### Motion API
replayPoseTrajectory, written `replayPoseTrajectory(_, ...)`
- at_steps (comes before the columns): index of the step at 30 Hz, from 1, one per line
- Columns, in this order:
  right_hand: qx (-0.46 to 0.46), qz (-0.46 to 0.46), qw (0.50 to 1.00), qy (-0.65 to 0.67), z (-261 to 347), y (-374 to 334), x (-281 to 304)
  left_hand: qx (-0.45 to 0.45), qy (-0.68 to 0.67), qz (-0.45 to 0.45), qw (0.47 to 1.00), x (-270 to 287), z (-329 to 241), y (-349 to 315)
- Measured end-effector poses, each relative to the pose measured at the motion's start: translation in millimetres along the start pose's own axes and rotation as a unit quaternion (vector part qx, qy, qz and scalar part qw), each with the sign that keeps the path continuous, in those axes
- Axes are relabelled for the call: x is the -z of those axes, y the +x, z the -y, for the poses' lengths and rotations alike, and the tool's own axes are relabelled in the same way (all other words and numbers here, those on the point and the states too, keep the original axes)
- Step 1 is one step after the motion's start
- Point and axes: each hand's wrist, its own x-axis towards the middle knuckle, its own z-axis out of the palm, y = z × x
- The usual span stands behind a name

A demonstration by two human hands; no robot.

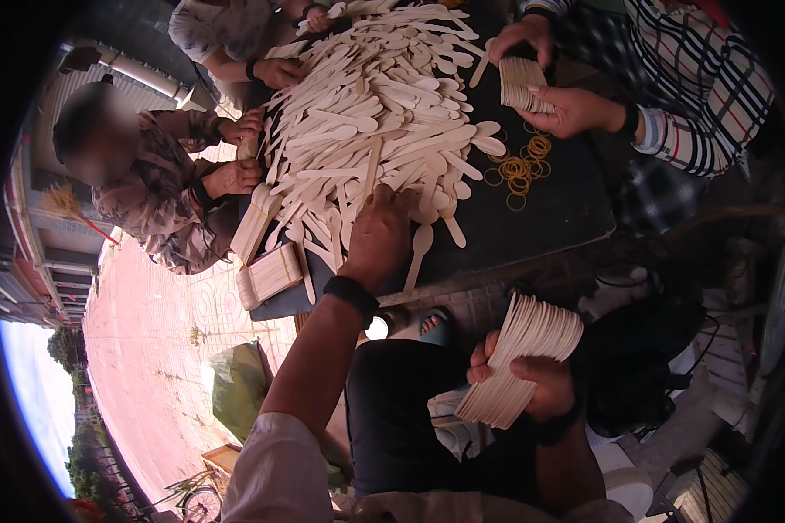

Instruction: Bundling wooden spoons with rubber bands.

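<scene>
A large heap of pale wooden spoons (349, 122) covers much of the dark table (532, 231). My left hand (382, 231) is at the near edge of the heap with its fingers bent down, closed on a wooden spoon (372, 166) that sticks out past them; the fingertips are partly hidden. Beside it, one loose spoon (419, 253) lies by the table's near edge. Off the table, over my lap, my right hand (536, 383) grips a thick, fanned stack of wooden spoons (523, 357), thumb on the near side and fingers around the far side.
Bundled spoon stacks (269, 275) lie at the table's left corner. Yellow rubber bands (523, 170) are scattered at the right. Across the table, a person's hands (576, 109) hold another stack (523, 84). Two other people's hands (235, 179) (279, 71) work along the left and far sides.
</scene>
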Motion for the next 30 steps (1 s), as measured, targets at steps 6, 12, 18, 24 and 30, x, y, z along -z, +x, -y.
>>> replayPoseTrajectory(6, -0.019, -0.009, 0.999, -0.030, 2.7, -0.5, 0.9, -0.030, -0.011, 0.006, 0.999, 0.4, 5.5, -0.4)
replayPoseTrajectory(12, -0.027, -0.016, 0.999, -0.013, 1.2, -2.2, 0.5, -0.074, -0.034, 0.027, 0.996, 1.9, 12.5, -3.7)
replayPoseTrajectory(18, -0.017, -0.003, 1.000, -0.018, 0.0, -0.9, 1.3, -0.098, -0.041, 0.004, 0.994, 7.5, 12.5, -3.9)
replayPoseTrajectory(24, -0.012, -0.012, 0.999, -0.028, 1.3, 0.0, -1.1, -0.062, -0.071, -0.100, 0.990, 26.2, 2.5, 1.7)
replayPoseTrajectory(30, 0.022, -0.031, 0.999, -0.019, -2.5, -1.5, -2.5, 0.131, -0.274, -0.118, 0.945, 70.0, -18.1, -6.9)
